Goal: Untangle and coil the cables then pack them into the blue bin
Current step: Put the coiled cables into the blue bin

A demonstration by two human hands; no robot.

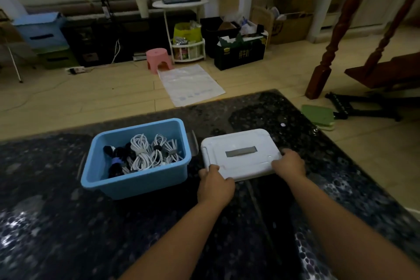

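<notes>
Cables (145, 154) are lying coiled inside the blue bin (136, 183), which is sitting on the dark speckled table (45, 223) at centre left of the frame. White coils, each cinched by a strap, are filling the middle and right of the bin, while black coils are crowding its left part. Clear handles are sticking out at the bin's left and right ends. Just beside the bin, to its right, a white lid (241, 152) with a grey rectangular patch at its centre is lying on the table. The left hand (214, 185) is gripping the lid's near left corner, fingers curling over the edge. The right hand (289, 163) is holding the lid's near right corner, fingers wrapping over the rim in the same way. Both forearms are reaching in from the lower right of the frame. Beyond the table, in the upper half of the frame, a pink stool (159, 58) and a white plastic bag (191, 84) are resting on the floor, and a dark red wooden post (334, 36) is standing at upper right
</notes>
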